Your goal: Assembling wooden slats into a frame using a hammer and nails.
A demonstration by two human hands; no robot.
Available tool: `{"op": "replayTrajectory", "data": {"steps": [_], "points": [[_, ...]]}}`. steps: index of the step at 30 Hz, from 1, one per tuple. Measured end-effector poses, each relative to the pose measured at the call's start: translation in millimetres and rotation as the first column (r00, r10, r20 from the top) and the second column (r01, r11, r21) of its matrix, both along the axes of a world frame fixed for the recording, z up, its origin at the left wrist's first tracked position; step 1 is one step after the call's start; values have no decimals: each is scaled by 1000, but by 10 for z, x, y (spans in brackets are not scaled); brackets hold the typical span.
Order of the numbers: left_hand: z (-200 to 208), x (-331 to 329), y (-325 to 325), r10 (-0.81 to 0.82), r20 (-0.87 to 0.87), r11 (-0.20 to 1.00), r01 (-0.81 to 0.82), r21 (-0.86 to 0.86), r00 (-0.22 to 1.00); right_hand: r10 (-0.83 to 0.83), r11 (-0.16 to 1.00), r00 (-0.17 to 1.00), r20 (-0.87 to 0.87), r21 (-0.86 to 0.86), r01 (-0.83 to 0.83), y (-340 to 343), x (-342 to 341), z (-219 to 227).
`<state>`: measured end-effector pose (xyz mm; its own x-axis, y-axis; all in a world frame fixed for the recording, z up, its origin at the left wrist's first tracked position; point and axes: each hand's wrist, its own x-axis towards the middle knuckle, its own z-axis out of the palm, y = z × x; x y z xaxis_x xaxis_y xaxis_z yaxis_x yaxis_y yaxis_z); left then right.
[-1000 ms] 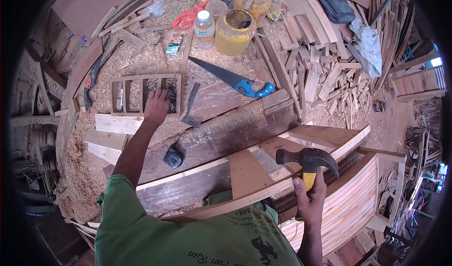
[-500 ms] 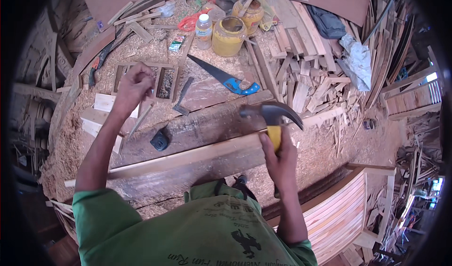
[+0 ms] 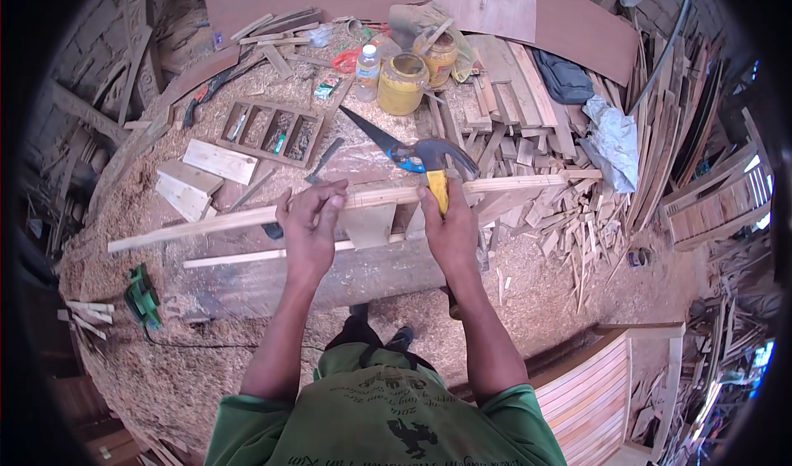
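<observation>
A long pale wooden strip (image 3: 247, 218) runs from left to right in front of me, raised over the bench plank (image 3: 363, 280). My left hand (image 3: 310, 233) closes around its middle, fingertips over the top edge. My right hand (image 3: 451, 239) grips a claw hammer with a yellow handle (image 3: 436, 190) and dark head (image 3: 445, 151); its thumb side is close to the strip, and I cannot tell whether it also bears on it. Below the strip, between my hands, a short pale board (image 3: 370, 225) shows. A second thin strip (image 3: 239, 260) lies lower on the plank.
Beyond lie a handsaw (image 3: 375, 134), a compartmented wooden tray (image 3: 312, 148), pale offcuts (image 3: 219, 161), a yellow jar (image 3: 402, 95) and a bottle (image 3: 367, 78). Scrap wood (image 3: 549, 227) heaps at right. A green power tool (image 3: 142, 297) with a cord sits at left among shavings.
My left hand has come down from above the tray to take hold of the strip. The strip is now raised and tilted. My right hand has moved slightly left with the hammer.
</observation>
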<state>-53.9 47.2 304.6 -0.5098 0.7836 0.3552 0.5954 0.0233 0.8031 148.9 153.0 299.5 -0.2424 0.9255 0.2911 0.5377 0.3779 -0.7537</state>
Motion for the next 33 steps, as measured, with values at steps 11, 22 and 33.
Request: {"op": "replayTrajectory", "data": {"steps": [11, 22, 33], "points": [[-53, 44, 67, 36, -169, 998, -27, 55, 985, 277, 936, 960, 27, 217, -276, -665, 78, 846], [-173, 69, 98, 88, -203, 983, -52, 174, 975, 220, 905, 935, 277, 300, -302, -653, -60, 1021], [47, -197, 69, -157, -422, 977, 79, -198, 893, 93, 971, 897, 432, 162, -178, -575, 95, 347]]}}
